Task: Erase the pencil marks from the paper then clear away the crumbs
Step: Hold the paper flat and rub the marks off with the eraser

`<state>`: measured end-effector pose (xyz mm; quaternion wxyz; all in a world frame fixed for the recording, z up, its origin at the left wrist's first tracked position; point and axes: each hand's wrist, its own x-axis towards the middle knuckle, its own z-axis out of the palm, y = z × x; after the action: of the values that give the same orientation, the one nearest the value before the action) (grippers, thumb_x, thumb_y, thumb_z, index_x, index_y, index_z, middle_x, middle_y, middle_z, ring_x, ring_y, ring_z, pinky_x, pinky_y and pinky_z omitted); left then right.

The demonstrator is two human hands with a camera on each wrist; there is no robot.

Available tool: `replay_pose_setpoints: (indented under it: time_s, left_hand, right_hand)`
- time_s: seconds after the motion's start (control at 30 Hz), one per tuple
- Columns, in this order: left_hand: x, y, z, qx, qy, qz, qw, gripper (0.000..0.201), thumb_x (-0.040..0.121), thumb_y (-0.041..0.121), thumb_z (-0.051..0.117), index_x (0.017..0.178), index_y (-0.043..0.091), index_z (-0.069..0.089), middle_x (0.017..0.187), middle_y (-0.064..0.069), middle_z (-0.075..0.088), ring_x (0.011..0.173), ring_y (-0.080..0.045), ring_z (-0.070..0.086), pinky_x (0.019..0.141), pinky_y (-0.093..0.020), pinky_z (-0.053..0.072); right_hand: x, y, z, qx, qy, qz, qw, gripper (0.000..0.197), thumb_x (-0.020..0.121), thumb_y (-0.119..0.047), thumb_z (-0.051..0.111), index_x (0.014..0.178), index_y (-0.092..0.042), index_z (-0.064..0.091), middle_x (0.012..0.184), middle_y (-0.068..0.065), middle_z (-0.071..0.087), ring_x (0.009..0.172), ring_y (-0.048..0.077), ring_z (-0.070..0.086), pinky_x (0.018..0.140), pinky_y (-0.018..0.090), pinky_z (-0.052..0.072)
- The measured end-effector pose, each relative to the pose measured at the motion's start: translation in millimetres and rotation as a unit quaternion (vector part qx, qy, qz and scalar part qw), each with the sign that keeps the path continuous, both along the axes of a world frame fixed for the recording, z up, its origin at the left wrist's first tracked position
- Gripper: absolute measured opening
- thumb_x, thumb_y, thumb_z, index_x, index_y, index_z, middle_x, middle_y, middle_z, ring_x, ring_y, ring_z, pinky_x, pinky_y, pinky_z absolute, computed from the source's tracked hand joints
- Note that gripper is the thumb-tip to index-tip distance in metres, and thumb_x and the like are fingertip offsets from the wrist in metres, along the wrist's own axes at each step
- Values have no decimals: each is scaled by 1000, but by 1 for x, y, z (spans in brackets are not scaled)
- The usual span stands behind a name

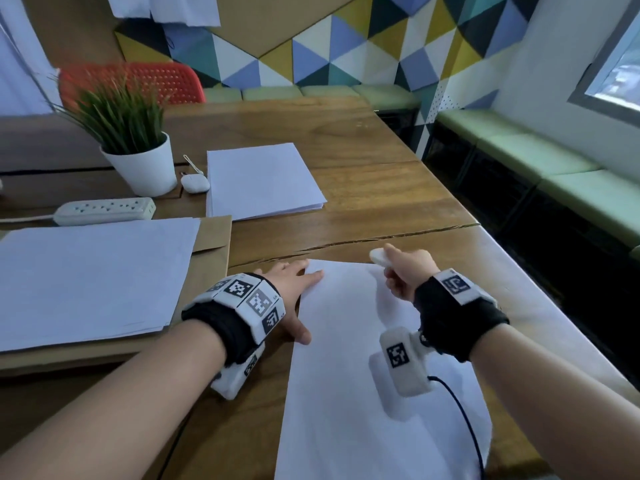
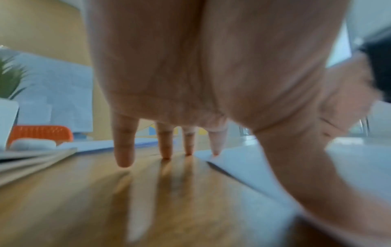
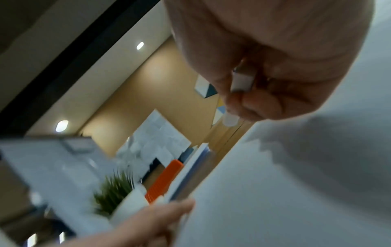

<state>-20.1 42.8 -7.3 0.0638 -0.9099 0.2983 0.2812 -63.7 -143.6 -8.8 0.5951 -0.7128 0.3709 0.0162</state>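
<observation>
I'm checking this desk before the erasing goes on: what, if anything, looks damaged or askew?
A long crack runs across the wooden table, just beyond the paper. That sheet lies skewed to the table edge, held by the left hand. The right hand holds the eraser.

A wooden table stands by a wall of coloured triangles. Pale green bench cushions line that wall and run under a window on the right. A red perforated chair sits at the far side
</observation>
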Motion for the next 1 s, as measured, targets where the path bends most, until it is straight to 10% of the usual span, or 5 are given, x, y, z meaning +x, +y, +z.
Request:
replay_pose_setpoints:
  time_s: [0.17, 0.3, 0.57, 0.77, 1.0]
  left_hand:
    - [-23, -16, 2, -100, 8, 193, 976, 78, 87, 31, 61, 147, 11, 15, 149, -12, 16, 138, -29, 21, 109, -41, 29]
    - [-29, -36, 13, -103, 25, 269, 957, 51, 98, 23, 38, 141, -1, 28, 150, -20, 22, 134, -34, 31, 106, -37, 38]
    - [-32, -48, 21, -219, 79, 383, 894, 39, 93, 14, 51, 127, -4, 51, 131, -19, 54, 120, -30, 54, 75, -26, 38]
    - [-36, -57, 30, -233, 102, 425, 868, 20, 92, 26, 53, 85, 7, 54, 73, -6, 52, 60, -18, 46, 48, -23, 30]
    - [-31, -60, 29, -299, 169, 479, 808, 29, 92, 32, 55, 107, 8, 57, 93, -9, 54, 73, -21, 51, 67, -30, 43]
  right_hand:
    - [-38, -22, -11, 218, -59, -84, 971, 31, 98, -26, 41, 74, -7, 45, 61, 5, 38, 51, 17, 37, 49, 25, 34]
    - [-41, -22, -21, 217, -81, -89, 969, 33, 99, -30, 39, 79, -5, 48, 61, 7, 44, 50, 19, 47, 36, 16, 43]
    - [-45, -29, -26, 248, -113, -70, 960, 36, 99, -27, 43, 76, 1, 50, 66, 12, 48, 32, 14, 58, 34, 20, 48]
    - [-46, -32, -29, 280, -122, -56, 950, 37, 98, -27, 44, 76, 2, 50, 65, 13, 48, 34, 18, 59, 36, 26, 52]
    - [-46, -36, -33, 307, -133, -52, 941, 41, 99, -29, 42, 82, 7, 54, 77, 19, 58, 53, 26, 68, 47, 29, 58]
